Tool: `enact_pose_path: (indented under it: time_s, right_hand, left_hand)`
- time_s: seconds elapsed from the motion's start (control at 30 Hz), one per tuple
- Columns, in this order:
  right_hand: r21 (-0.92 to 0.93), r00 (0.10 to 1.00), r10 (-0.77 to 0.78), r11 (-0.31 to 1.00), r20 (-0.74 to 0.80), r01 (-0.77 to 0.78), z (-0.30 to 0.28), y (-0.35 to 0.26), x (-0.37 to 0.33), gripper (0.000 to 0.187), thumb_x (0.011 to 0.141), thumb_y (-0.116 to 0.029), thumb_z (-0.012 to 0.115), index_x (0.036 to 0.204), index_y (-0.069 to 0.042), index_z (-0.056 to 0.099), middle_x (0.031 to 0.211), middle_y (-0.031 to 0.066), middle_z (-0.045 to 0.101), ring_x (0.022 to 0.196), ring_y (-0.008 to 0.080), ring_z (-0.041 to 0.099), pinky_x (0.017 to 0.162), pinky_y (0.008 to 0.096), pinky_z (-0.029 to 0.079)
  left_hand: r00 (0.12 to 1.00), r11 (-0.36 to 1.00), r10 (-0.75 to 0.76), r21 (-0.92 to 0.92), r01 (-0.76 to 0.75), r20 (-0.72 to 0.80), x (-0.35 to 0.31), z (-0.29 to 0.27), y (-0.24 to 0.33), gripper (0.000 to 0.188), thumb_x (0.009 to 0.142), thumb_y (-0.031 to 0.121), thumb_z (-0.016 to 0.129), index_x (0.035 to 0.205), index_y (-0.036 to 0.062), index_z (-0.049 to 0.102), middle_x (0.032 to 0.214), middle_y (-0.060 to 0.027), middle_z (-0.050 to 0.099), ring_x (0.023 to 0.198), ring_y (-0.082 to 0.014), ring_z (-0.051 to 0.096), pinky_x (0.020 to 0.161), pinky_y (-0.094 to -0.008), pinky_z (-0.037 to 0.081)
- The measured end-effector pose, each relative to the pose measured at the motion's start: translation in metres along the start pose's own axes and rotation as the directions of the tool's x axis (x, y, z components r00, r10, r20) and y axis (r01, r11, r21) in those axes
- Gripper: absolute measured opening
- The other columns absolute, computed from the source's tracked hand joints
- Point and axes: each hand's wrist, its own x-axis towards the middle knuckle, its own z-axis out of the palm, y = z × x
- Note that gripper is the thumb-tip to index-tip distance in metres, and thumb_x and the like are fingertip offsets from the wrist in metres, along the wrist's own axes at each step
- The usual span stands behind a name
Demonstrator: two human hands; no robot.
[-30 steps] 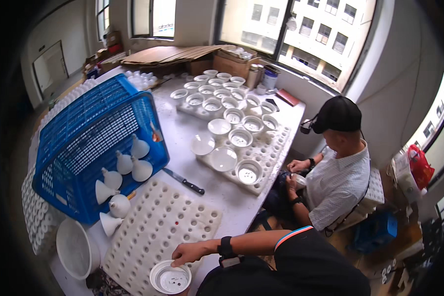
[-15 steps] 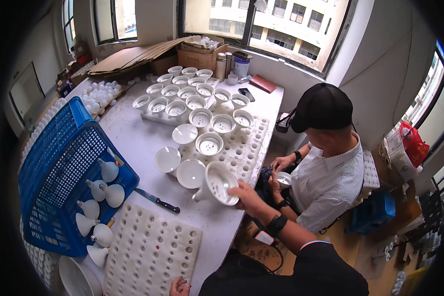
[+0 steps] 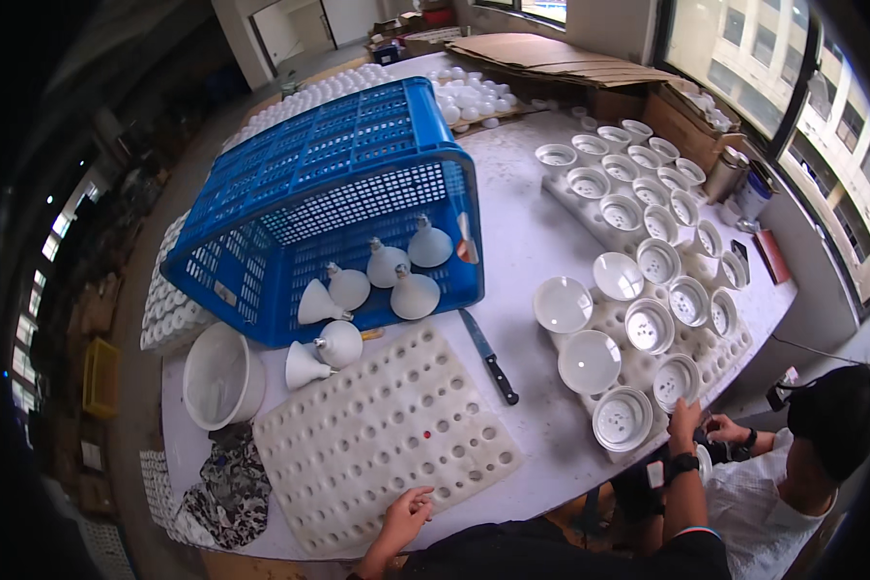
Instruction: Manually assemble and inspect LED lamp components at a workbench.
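Observation:
My right hand (image 3: 685,421) has its fingers closed on the near rim of a white lamp cup (image 3: 676,379), which has small holes in its floor. Beside it stands another such cup (image 3: 622,421), at the near end of a white holed board (image 3: 604,319). Three smooth, glossy white cups, one of them nearest (image 3: 590,362), stand along that board's left side. My left hand (image 3: 409,514) is empty, its fingers loosely bent and apart, at the near edge of a second holed foam board (image 3: 387,435). A small red spot shows on that board.
A blue crate (image 3: 333,184) lies on its side with several white bulbs (image 3: 415,292) in and before it. A knife (image 3: 490,358) lies between crate and cups. At left are a white bucket (image 3: 224,377) and patterned cloth (image 3: 227,493). A co-worker (image 3: 793,483) sits at right.
The view has swung left. My right hand has brought the lamp cup down from mid-air to the board's near end, where two holed cups now stand. My left hand shows more fully.

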Motion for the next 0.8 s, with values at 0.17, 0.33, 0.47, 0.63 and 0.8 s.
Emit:
enact_pose_path:
  time_s: [0.17,0.33,0.47,0.63,0.8]
  right_hand:
    - [0.279,0.906,0.32,0.876,0.275,-0.394,-0.024,0.016,0.001,0.042,0.088,-0.021,0.048,0.127,-0.009,0.038,0.059,0.0012,0.045,0.037,0.0101,0.041,0.03,0.0233,0.03]
    - [0.375,0.49,-0.197,0.878,0.849,-0.296,-0.041,-0.012,-0.059,0.026,0.093,-0.021,0.042,0.117,-0.009,0.046,0.059,-0.0019,0.042,0.039,0.0061,0.036,0.035,0.0207,0.029]
    - [0.27,0.936,-0.209,0.954,0.285,0.13,0.026,-0.152,-0.126,0.016,0.091,-0.01,0.044,0.1,-0.004,0.056,0.064,-0.006,0.043,0.049,0.0005,0.031,0.043,0.0174,0.024]
    - [0.111,0.566,-0.238,0.962,0.79,0.25,0.075,-0.201,-0.178,0.018,0.088,-0.007,0.048,0.101,-0.002,0.06,0.066,0.0045,0.052,0.057,0.0109,0.051,0.054,0.0259,0.042]
    - [0.15,0.312,-0.323,0.869,0.894,0.471,0.101,-0.201,-0.21,0.021,0.082,-0.006,0.054,0.102,-0.006,0.061,0.074,0.0102,0.058,0.062,0.0251,0.057,0.058,0.0337,0.046]
  left_hand:
    - [0.997,1.0,-0.015,-0.017,0.014,-0.069,0.003,-0.032,-0.007,0.031,0.084,0.005,0.054,0.115,0.0017,0.053,0.088,-0.0055,0.059,0.069,-0.0101,0.058,0.062,-0.0229,0.047]
    - [0.962,0.992,-0.021,-0.128,-0.014,-0.272,0.04,-0.09,0.01,0.029,0.084,0.006,0.055,0.113,0.0022,0.055,0.087,-0.0056,0.06,0.068,-0.0114,0.059,0.059,-0.0224,0.047]
    - [0.799,0.966,0.246,0.073,-0.247,-0.549,0.109,-0.144,0.038,0.036,0.08,0.005,0.06,0.116,0.0038,0.052,0.102,-0.0085,0.056,0.081,-0.014,0.059,0.061,-0.024,0.048]
    - [0.635,0.827,0.533,0.503,-0.251,-0.56,0.18,-0.181,0.117,0.054,0.072,0.005,0.067,0.122,0.0068,0.048,0.121,-0.0128,0.045,0.091,-0.0264,0.058,0.076,-0.0344,0.049]
    - [0.888,0.561,0.393,0.827,-0.027,-0.238,0.213,-0.207,0.133,0.052,0.071,0.009,0.066,0.12,0.0067,0.051,0.11,-0.0199,0.055,0.095,-0.0346,0.058,0.084,-0.0407,0.046]
